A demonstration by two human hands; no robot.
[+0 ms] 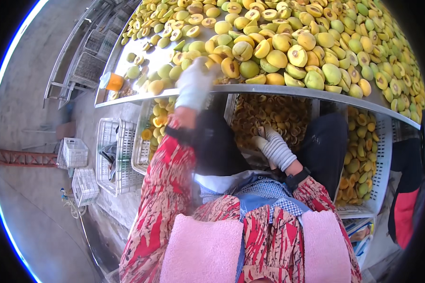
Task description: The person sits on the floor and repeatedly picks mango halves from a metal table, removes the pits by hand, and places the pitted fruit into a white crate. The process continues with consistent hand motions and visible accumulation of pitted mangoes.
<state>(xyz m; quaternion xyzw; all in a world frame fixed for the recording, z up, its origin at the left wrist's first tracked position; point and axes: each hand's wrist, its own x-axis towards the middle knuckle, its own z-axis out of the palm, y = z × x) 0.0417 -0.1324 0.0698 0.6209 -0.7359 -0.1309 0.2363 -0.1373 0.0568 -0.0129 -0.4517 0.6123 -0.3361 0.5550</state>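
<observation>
Halved yellow-green stone fruits point(297, 55), many with the brown pit showing, cover the metal table point(290, 91) in front of me. My left hand point(196, 83), in a white glove and blurred, reaches over the table's near edge and is closest to the fruit there. Whether it grips a piece cannot be made out. My right hand point(274, 146), in a grey-white glove, is low between my knees, over a crate of brownish fruit pieces or pits point(272, 116). Its fingers are bent, and what they may hold is not clear.
Crates of cut fruit stand on both sides of my legs, one at the left point(140, 155) and one at the right point(384, 169). An orange container with a pale lid point(114, 82) sits at the table's left corner. White plastic crates point(108, 155) stand farther left. Another person's leg point(405, 198) is at far right.
</observation>
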